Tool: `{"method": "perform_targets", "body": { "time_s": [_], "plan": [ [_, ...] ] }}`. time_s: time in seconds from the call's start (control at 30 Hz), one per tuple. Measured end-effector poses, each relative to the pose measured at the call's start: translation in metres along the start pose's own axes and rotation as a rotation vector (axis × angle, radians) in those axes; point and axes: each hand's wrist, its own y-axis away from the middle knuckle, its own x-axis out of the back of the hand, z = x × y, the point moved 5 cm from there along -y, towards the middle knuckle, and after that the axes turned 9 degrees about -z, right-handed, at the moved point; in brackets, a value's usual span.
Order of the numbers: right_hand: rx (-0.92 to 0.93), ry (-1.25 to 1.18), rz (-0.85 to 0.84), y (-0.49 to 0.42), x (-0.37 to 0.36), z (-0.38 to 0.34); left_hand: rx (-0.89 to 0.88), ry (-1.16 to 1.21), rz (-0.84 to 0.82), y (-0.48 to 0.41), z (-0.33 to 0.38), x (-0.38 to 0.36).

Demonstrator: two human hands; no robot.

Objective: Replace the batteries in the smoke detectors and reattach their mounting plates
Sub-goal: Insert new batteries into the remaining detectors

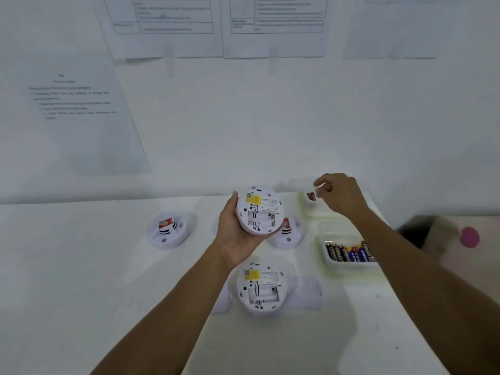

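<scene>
My left hand [232, 234] grips a white smoke detector [259, 211] above the table, its back toward me with a yellow label and an open battery bay. My right hand [339, 197] hovers over a small white container [311, 202] at the back right, fingers loosely curled; I cannot tell whether they hold anything. A second detector [260, 286] lies back-up on the table in front of me, its battery bay open. Two more detectors stand face-up, one at the left [168, 230] and one [289, 234] partly hidden behind the held one.
A white tray [349, 262] of several batteries sits at the right, under my right forearm. Flat white mounting plates [308, 292] lie beside the near detector. Papers hang on the wall behind. A pink object [470, 237] lies off the table's right edge.
</scene>
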Motion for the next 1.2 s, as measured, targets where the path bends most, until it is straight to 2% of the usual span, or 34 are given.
{"method": "perform_targets", "body": {
  "time_s": [0.17, 0.27, 0.4, 0.73, 0.87, 1.0, 1.07, 1.2],
  "plan": [
    [-0.129, 0.066, -0.191, -0.048, 0.001, 0.031, 0.009, -0.015, 0.037, -0.025, -0.006, 0.003],
    [-0.149, 0.075, -0.273, -0.064, -0.01, 0.04, 0.009, -0.018, 0.067, -0.037, -0.007, 0.009],
    [-0.137, 0.202, -0.372, -0.074, -0.03, 0.042, -0.01, -0.03, 0.072, -0.046, -0.007, 0.012],
    [-0.111, 0.082, -0.282, -0.073, -0.025, 0.04, -0.004, -0.032, 0.077, -0.059, -0.011, 0.012],
    [0.061, -0.135, -0.144, -0.049, 0.003, 0.005, -0.02, -0.025, 0.069, -0.059, -0.009, 0.011],
    [0.219, -0.6, -0.088, 0.008, 0.005, -0.04, -0.09, 0.005, 0.05, -0.057, -0.007, 0.006],
    [0.259, -0.625, -0.06, 0.033, -0.011, -0.052, -0.126, 0.034, 0.046, -0.054, -0.006, 0.002],
    [0.253, -0.506, 0.072, 0.061, -0.044, -0.058, -0.144, 0.036, 0.057, -0.044, -0.007, -0.003]
  ]
}}
